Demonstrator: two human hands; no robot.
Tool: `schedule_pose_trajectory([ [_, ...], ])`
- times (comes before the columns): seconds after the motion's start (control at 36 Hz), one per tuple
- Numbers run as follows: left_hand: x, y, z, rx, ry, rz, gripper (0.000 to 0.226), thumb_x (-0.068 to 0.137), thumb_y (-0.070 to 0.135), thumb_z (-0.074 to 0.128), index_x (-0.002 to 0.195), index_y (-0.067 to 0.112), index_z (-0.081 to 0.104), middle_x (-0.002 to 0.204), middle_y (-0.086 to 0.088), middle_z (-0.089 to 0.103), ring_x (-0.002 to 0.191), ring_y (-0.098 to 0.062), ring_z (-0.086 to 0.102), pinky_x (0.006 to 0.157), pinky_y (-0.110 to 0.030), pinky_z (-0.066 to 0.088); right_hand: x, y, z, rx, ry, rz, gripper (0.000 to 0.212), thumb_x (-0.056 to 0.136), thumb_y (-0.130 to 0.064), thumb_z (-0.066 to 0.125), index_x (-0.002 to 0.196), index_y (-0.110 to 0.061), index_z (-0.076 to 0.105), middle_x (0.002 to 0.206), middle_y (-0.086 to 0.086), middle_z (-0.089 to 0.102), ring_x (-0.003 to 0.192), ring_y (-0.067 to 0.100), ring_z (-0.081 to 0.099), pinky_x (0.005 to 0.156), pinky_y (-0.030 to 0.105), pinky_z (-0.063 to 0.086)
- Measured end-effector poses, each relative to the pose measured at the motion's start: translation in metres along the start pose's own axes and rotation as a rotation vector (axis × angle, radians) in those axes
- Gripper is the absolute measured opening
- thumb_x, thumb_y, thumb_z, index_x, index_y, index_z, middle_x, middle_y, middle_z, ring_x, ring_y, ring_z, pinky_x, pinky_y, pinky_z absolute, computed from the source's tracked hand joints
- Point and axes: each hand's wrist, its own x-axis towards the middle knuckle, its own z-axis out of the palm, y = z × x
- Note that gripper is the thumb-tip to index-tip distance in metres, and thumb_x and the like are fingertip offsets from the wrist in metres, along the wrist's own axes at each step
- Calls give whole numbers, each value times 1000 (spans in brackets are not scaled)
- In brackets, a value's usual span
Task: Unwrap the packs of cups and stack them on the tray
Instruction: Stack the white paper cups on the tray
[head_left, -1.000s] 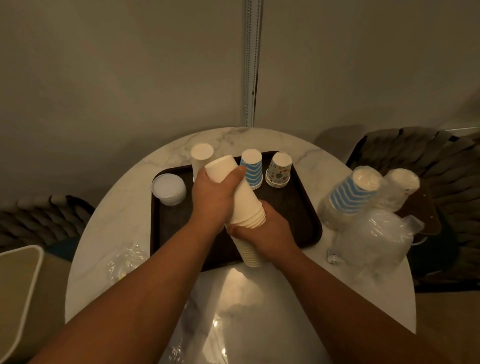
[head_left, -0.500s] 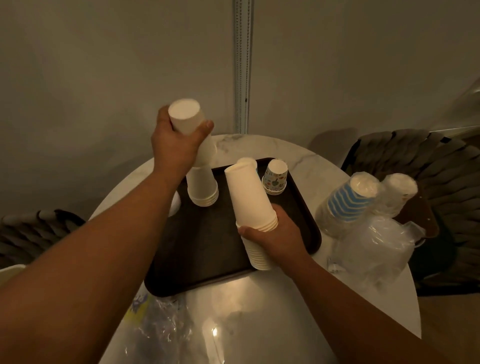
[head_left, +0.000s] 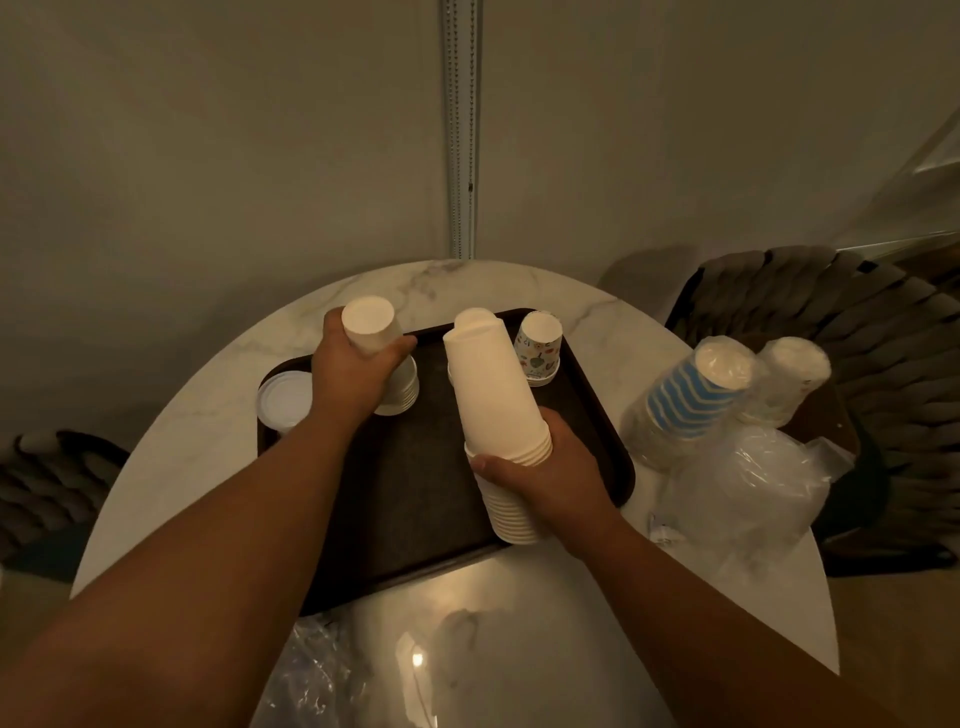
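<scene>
A dark brown tray (head_left: 415, 467) lies on the round marble table (head_left: 613, 332). My left hand (head_left: 353, 369) grips white cups (head_left: 370, 325), upside down, set down onto a white stack (head_left: 402, 389) at the tray's back left. My right hand (head_left: 545, 467) holds a tall stack of white cups (head_left: 498, 415), tilted, over the tray's right half. A patterned cup stack (head_left: 540, 348) stands at the tray's back right. A white stack behind the tall one is mostly hidden.
Two wrapped packs, a blue-striped one (head_left: 691, 395) and a pale one (head_left: 784, 379), lean at the table's right beside crumpled clear plastic (head_left: 753, 493). A white lid (head_left: 285, 400) sits at the tray's left edge. Loose wrap (head_left: 322, 675) lies at the near edge. Wicker chairs flank the table.
My left hand pulled some cups off the top of the tall stack, lifted them, then lowered them onto the white stack at the tray's back left. My right hand kept holding the tall stack.
</scene>
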Motion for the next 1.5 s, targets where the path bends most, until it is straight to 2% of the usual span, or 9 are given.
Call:
schedule_pose_trajectory([
  [0.14, -10, 5, -14, -46, -50, -47, 101, 71, 46, 83, 151, 23, 25, 152, -2, 38, 137, -24, 39, 112, -43, 37, -1, -5, 1, 20, -14, 8, 67, 62, -39, 88, 111, -44, 43, 98, -25, 54, 89, -4, 54, 70, 13, 42],
  [0.28, -57, 34, -28, -127, 268, 121, 83, 77, 64, 65, 143, 20, 38, 147, 0, 41, 134, -15, 39, 106, -28, 35, -2, -8, 3, 63, -49, 33, 65, 61, -43, 87, 112, -43, 46, 102, -23, 58, 94, -1, 57, 80, 23, 47],
  [0.5, -93, 64, -1, -509, -228, -134, 73, 60, 43, 87, 122, 24, 54, 120, -3, 66, 109, -19, 65, 92, -45, 55, -9, -20, 8, 95, -184, 25, 67, 53, -50, 88, 113, -33, 62, 105, -10, 71, 96, 6, 67, 90, 38, 55],
  [0.67, -100, 67, 6, -506, -118, -133, 53, 61, 37, 84, 107, 24, 61, 104, -3, 71, 96, -20, 70, 85, -50, 58, -15, -25, 11, 28, -145, -5, 89, 43, -64, 84, 120, -28, 59, 112, -7, 68, 102, 10, 65, 91, 40, 55],
  [0.86, -103, 69, 14, -510, 13, -178, 68, 54, 50, 83, 110, 18, 61, 103, -3, 71, 93, -17, 70, 84, -47, 58, -19, -34, 6, -112, -52, -81, 73, 59, -46, 89, 122, -30, 57, 113, -13, 62, 102, 3, 57, 85, 22, 45],
  [1.03, -81, 88, 2, -508, 120, -139, 57, 54, 52, 84, 98, 24, 62, 95, 3, 71, 86, -13, 70, 81, -42, 59, -15, -26, 3, -176, -22, -84, 69, 56, -48, 89, 115, -35, 56, 109, -13, 63, 99, 7, 58, 84, 28, 48],
  [1.19, -13, 117, -47, -233, 149, 246, 72, 67, 50, 81, 126, 28, 47, 122, 6, 60, 109, -11, 60, 93, -34, 52, -14, -11, -4, 11, -20, 45, 63, 62, -46, 86, 110, -36, 48, 101, -18, 58, 90, 2, 58, 71, 20, 47],
  [1.36, 8, 82, -36, -68, 96, 210, 77, 72, 37, 84, 136, 19, 45, 122, 9, 53, 112, -10, 51, 92, -24, 42, -10, -5, -6, 91, -53, 77, 61, 62, -46, 85, 111, -37, 50, 105, -14, 62, 95, 7, 61, 78, 27, 52],
  [1.5, 4, 43, -17, 22, 49, 125, 77, 70, 35, 86, 133, 17, 46, 131, -2, 56, 118, -20, 53, 98, -35, 45, -7, 0, -6, 127, -51, 79, 75, 45, -61, 80, 110, -39, 52, 105, -13, 64, 95, 8, 63, 76, 26, 53],
])
